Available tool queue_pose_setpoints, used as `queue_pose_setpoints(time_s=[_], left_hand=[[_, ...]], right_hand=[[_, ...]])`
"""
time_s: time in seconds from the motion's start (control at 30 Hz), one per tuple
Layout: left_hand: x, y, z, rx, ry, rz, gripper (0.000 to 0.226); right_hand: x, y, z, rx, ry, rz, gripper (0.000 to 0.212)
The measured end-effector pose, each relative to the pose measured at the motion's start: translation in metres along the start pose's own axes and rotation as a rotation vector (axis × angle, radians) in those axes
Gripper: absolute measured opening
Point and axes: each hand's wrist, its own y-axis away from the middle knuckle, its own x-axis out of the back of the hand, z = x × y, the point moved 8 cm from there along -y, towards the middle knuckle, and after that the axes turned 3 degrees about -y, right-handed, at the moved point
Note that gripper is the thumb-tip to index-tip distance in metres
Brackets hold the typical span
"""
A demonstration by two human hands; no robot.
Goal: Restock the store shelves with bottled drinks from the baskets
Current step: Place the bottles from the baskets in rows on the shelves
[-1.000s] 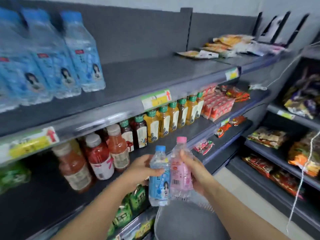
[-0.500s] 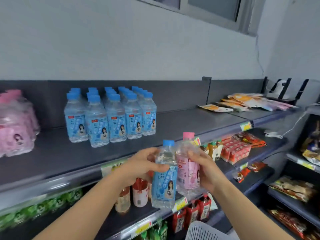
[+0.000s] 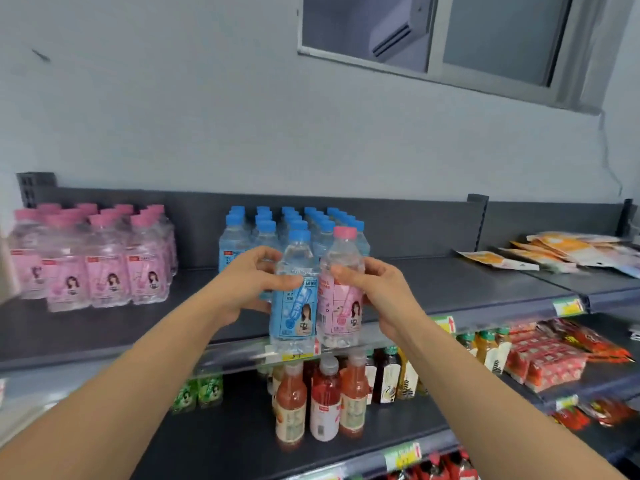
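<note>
My left hand (image 3: 250, 283) grips a blue-capped water bottle (image 3: 293, 306) with a blue label. My right hand (image 3: 377, 289) grips a pink-capped bottle (image 3: 341, 303) with a pink label. Both bottles are upright, side by side and touching, held in front of the top shelf's (image 3: 467, 289) front edge. Behind them on that shelf stands a block of several blue bottles (image 3: 311, 223). A group of several pink bottles (image 3: 93, 258) stands at the shelf's left end.
Flat orange snack packets (image 3: 554, 254) lie on the top shelf at right. The shelf below holds juice bottles (image 3: 322, 400), green bottles (image 3: 201, 389), dark and yellow tea bottles (image 3: 398, 375) and red snack packs (image 3: 554, 358). A window (image 3: 450, 39) sits high in the wall.
Both hands have lifted the two bottles from above the basket up to the level of the top shelf. My view has tilted upward, and the basket has left the view.
</note>
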Motion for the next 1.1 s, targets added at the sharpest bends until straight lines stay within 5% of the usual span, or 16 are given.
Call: queue_pose_setpoints(time_s=[0.5, 1.1], left_hand=[[0.129, -0.040, -0.022, -0.053, -0.018, 0.315, 0.038], [0.118, -0.070, -0.054, -0.144, -0.114, 0.306, 0.052]], right_hand=[[-0.074, -0.043, -0.006, 0.010, 0.074, 0.017, 0.058], [-0.095, -0.053, 0.016, -0.040, 0.089, -0.024, 0.058]])
